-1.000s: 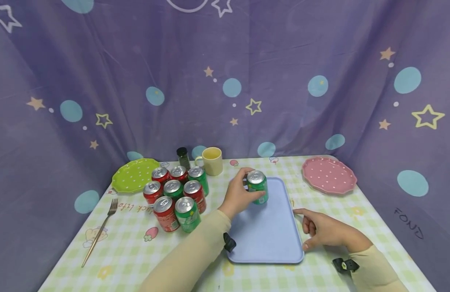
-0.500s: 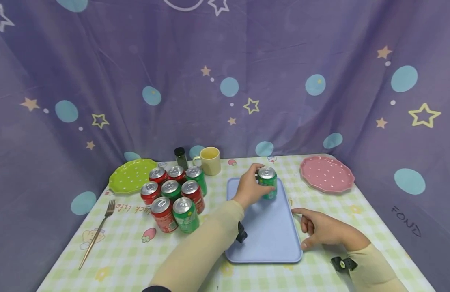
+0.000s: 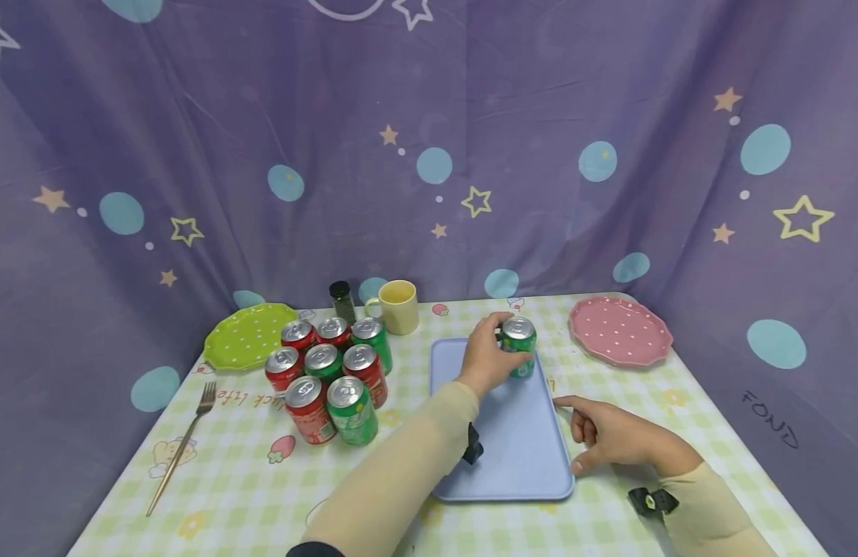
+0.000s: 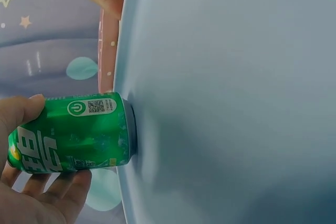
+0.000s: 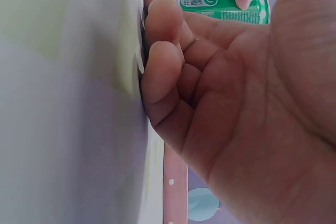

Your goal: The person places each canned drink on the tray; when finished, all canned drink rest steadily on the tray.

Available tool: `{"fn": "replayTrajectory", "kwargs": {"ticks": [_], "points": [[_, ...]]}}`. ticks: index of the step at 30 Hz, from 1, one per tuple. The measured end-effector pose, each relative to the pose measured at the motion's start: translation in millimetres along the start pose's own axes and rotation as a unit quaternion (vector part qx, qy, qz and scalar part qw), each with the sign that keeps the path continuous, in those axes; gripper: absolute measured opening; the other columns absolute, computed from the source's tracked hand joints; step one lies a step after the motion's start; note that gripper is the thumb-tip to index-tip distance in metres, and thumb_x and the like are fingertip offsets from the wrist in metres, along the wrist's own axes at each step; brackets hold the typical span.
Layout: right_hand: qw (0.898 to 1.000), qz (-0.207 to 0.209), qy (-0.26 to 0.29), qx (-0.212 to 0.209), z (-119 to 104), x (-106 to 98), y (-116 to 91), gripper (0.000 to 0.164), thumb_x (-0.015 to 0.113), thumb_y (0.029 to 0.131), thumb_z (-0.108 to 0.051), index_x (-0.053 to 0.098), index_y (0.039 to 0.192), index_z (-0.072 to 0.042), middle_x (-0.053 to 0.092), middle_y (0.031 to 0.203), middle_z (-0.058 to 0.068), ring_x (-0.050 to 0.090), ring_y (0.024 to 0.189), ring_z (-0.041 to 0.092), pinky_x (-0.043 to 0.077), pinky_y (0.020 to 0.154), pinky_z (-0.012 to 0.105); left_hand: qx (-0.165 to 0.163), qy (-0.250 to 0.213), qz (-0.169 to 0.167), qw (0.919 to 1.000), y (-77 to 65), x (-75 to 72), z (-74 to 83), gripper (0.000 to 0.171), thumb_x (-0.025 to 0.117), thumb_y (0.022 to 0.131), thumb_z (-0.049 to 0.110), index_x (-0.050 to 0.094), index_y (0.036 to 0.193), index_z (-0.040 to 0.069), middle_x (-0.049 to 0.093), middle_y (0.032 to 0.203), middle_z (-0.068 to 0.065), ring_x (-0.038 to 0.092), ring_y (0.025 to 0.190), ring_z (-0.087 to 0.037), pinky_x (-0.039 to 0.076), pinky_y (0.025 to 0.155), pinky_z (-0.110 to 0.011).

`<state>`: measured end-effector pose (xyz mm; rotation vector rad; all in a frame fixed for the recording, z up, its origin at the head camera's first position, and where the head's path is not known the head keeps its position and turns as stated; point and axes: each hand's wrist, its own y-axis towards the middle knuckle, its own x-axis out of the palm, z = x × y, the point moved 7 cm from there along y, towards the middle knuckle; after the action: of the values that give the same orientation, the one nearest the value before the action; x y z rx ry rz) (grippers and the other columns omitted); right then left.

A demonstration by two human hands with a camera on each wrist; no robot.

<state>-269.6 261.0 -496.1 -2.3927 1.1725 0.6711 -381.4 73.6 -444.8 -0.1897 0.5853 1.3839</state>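
On the checked table [image 3: 240, 487], the left hand [image 3: 486, 357] is gripping a green can [image 3: 522, 345] in curled fingers, upright at the far-right corner of the blue tray [image 3: 515, 456], seemingly placing it; release calls for spreading them. The right hand [image 3: 610, 435], index extended, is touching the tray's edge, holding nothing.

On my feed I see a plain cream left sleeve [image 3: 401, 468] meeting dark cloth [image 3: 316, 550], a matching right sleeve [image 3: 714, 499], and a small black left wrist fitting [image 3: 473, 446] and black right wrist fitting [image 3: 665, 502].

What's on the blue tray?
A green can, upright near the far right corner, in the left hand. Left sleeve hides part of the tray; can't see under it.
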Motion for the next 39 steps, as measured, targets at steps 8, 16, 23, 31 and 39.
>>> {"fn": "replayTrajectory", "kwargs": {"ticks": [8,16,23,31,39], "points": [[1.0,0.003,-0.004,-0.008,0,0,1,0.102,0.096,0.075,-0.019,0.036,0.155,0.006,0.058,0.093,0.012,0.054,0.072,0.016,0.048,0.062,0.026,0.002,0.077,0.008,0.997,0.0,4.9,4.0,0.075,0.093,0.082,0.032,0.056,0.147,0.024,0.062,0.141,0.003,0.06,0.126,-0.017,0.051,0.104,-0.039],[1.0,0.0,-0.005,-0.01,-1,-1,1,0.102,0.095,0.077,-0.02,0.036,0.156,0.005,0.058,0.094,0.011,0.054,0.072,0.015,0.048,0.062,0.026,0.001,0.08,0.021,0.9965,1.1,6.0,5.7,0.075,0.094,0.081,0.032,0.057,0.146,0.023,0.063,0.138,0.002,0.061,0.124,-0.018,0.051,0.105,-0.037],[1.0,0.0,-0.008,-0.01,2,-1,1,0.102,0.095,0.076,-0.019,0.036,0.155,0.005,0.058,0.093,0.01,0.054,0.072,0.015,0.048,0.062,0.026,0.004,0.092,0.015,0.9956,-0.5,6.3,4.2,0.079,0.093,0.082,0.034,0.054,0.149,0.023,0.062,0.138,-0.001,0.061,0.123,-0.02,0.052,0.103,-0.039],[1.0,0.005,-0.01,-0.015,4,-1,1,0.101,0.096,0.076,-0.019,0.037,0.154,0.007,0.058,0.092,0.01,0.054,0.071,0.014,0.048,0.061,0.025,0.049,0.09,0.019,0.9945,-23.2,-27.7,22.5,0.072,0.086,0.089,0.038,0.052,0.15,0.024,0.058,0.14,0.0,0.056,0.128,-0.018,0.05,0.105,-0.039],[0.999,0.005,-0.03,-0.009,7,-1,2,0.1,0.096,0.076,-0.025,0.039,0.154,0.004,0.059,0.093,0.009,0.055,0.072,0.012,0.049,0.063,0.025,0.166,0.021,0.039,0.9851,-71.9,-96.0,51.0,0.058,0.086,0.089,0.023,0.059,0.14,0.014,0.063,0.137,0.0,0.058,0.127,-0.017,0.051,0.104,-0.043]]}}
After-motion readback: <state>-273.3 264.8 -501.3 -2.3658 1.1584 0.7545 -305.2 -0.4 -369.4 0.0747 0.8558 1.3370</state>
